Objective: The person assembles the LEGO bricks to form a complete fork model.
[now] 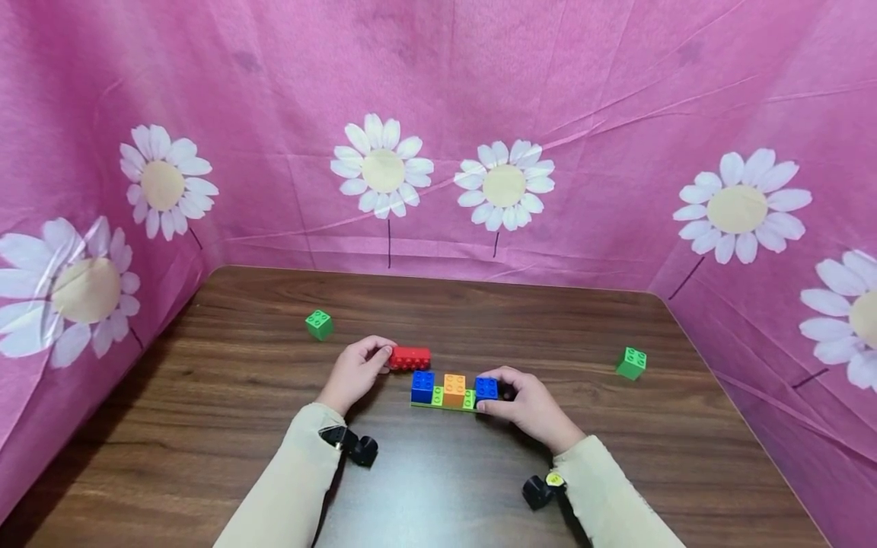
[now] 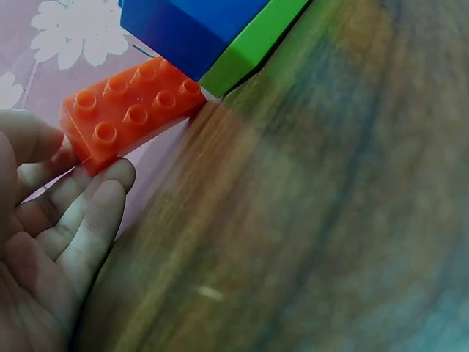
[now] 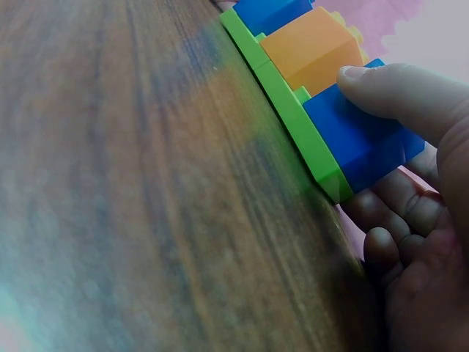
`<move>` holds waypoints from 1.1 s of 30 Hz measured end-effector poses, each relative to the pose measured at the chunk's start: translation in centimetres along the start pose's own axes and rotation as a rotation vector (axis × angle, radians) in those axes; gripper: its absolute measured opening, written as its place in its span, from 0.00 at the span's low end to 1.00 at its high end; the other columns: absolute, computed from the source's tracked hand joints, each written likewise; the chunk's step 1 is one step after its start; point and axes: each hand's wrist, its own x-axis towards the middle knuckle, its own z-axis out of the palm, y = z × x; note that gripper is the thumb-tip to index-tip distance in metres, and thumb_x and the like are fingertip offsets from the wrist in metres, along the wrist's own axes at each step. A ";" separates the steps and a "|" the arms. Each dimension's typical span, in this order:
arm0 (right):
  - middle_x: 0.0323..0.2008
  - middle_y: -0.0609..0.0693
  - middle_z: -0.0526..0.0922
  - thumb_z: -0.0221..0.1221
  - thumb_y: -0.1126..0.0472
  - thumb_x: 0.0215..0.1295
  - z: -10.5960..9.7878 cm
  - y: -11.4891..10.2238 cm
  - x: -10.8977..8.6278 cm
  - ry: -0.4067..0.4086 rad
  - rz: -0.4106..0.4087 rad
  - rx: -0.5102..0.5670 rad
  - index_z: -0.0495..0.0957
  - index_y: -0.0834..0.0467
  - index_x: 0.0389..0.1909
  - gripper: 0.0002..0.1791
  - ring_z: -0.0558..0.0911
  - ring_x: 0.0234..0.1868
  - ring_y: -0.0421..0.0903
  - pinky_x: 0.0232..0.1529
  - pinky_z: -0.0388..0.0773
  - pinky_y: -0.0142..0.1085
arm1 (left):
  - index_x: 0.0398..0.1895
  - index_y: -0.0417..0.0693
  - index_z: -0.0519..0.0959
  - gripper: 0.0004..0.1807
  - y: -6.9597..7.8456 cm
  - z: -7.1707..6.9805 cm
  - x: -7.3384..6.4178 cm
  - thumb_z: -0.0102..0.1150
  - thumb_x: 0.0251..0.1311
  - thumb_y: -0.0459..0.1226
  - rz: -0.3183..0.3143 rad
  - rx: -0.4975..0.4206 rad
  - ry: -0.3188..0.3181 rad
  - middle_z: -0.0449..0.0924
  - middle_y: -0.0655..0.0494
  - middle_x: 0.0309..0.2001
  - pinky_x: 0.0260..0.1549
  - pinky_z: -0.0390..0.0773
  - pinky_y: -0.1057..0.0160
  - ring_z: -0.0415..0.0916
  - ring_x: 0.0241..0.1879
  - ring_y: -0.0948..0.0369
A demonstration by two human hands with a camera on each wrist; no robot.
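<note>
My left hand (image 1: 358, 371) pinches one end of a red eight-stud brick (image 1: 410, 358), its studs facing toward me. In the left wrist view the thumb and fingers hold that red brick (image 2: 132, 110) at its near end. My right hand (image 1: 530, 403) grips the right-hand blue brick (image 1: 486, 388) between thumb and fingers. That brick sits on a long light-green base (image 1: 438, 396), along with an orange brick (image 1: 454, 389) in the middle and another blue brick (image 1: 422, 387) at the left end. Green studs show between the bricks. The red brick is just behind the left blue brick.
A green brick (image 1: 318, 325) lies at the back left of the wooden table (image 1: 548, 327), and another green brick (image 1: 632, 363) at the right. A pink flowered cloth (image 1: 438, 61) hangs behind the table and on both sides.
</note>
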 end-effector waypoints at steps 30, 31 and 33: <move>0.42 0.44 0.84 0.75 0.52 0.55 -0.1 -0.1 0.0 0.004 -0.012 0.000 0.83 0.47 0.49 0.20 0.78 0.42 0.46 0.44 0.76 0.42 | 0.52 0.53 0.82 0.20 0.6 -0.7 -0.4 0.73 0.55 0.33 0.062 0.231 -0.261 0.82 0.56 0.50 0.53 0.78 0.51 0.79 0.48 0.57; 0.42 0.44 0.84 0.74 0.52 0.55 -0.1 -0.1 0.0 0.002 -0.013 -0.001 0.83 0.47 0.49 0.20 0.78 0.42 0.46 0.44 0.76 0.42 | 0.52 0.52 0.82 0.20 0.5 -0.7 -0.4 0.73 0.56 0.33 0.065 0.223 -0.256 0.82 0.55 0.50 0.52 0.78 0.51 0.79 0.48 0.58; 0.42 0.44 0.84 0.75 0.52 0.55 -0.1 -0.1 0.0 0.000 -0.010 -0.001 0.83 0.47 0.49 0.20 0.78 0.41 0.46 0.43 0.76 0.42 | 0.51 0.52 0.82 0.18 0.3 -0.7 -0.4 0.72 0.57 0.33 0.070 0.206 -0.246 0.83 0.55 0.49 0.51 0.78 0.53 0.80 0.46 0.59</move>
